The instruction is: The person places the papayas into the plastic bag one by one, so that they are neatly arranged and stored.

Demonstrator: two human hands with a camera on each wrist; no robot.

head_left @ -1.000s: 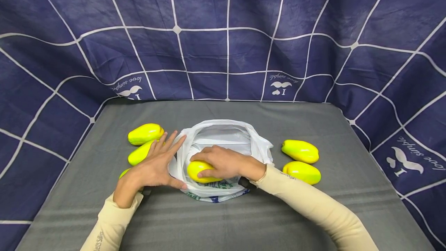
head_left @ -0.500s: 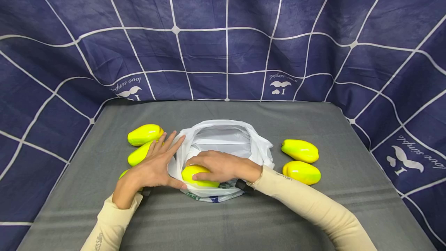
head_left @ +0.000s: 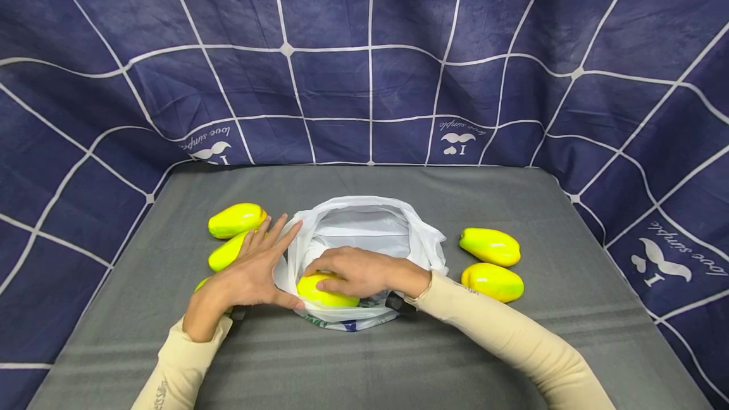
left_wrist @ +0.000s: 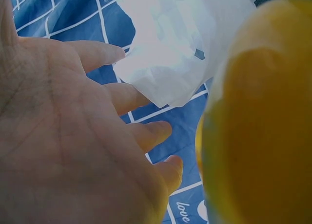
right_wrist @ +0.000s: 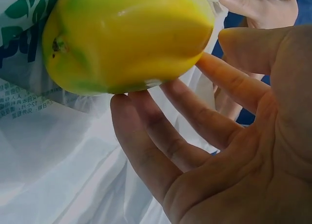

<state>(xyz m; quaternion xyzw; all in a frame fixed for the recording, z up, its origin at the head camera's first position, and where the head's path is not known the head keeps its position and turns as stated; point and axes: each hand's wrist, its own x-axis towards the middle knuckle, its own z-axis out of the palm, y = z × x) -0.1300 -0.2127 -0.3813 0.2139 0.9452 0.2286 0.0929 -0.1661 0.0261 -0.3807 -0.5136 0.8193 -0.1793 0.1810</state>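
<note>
A white plastic bag (head_left: 428, 239) with green and blue print stands with its mouth spread wide. Inside its near left part lies a yellow-green papaya (head_left: 326, 299). My right hand (head_left: 361, 272) reaches into the bag over this fruit. In the right wrist view, loosely bent fingertips touch the papaya's (right_wrist: 126, 38) side, while the thumb appears apart from it. At the bag's left rim, my left hand (head_left: 250, 277) has its fingers spread and its thumb against the plastic. Its palm faces the bag in the left wrist view, with a blurred papaya (left_wrist: 268, 116) close by.
Two papayas (head_left: 491, 247) lie right of the bag on the grey cloth (head_left: 364, 366). More papayas (head_left: 236, 220) lie to the left, partly hidden behind the left hand. A blue curtain (head_left: 330, 81) with white lines hangs behind and at the sides.
The right hand has lowered the papaya toward the near left of the bag, and over the last half second its thumb has lifted slightly. The left hand has stayed at the rim.
</note>
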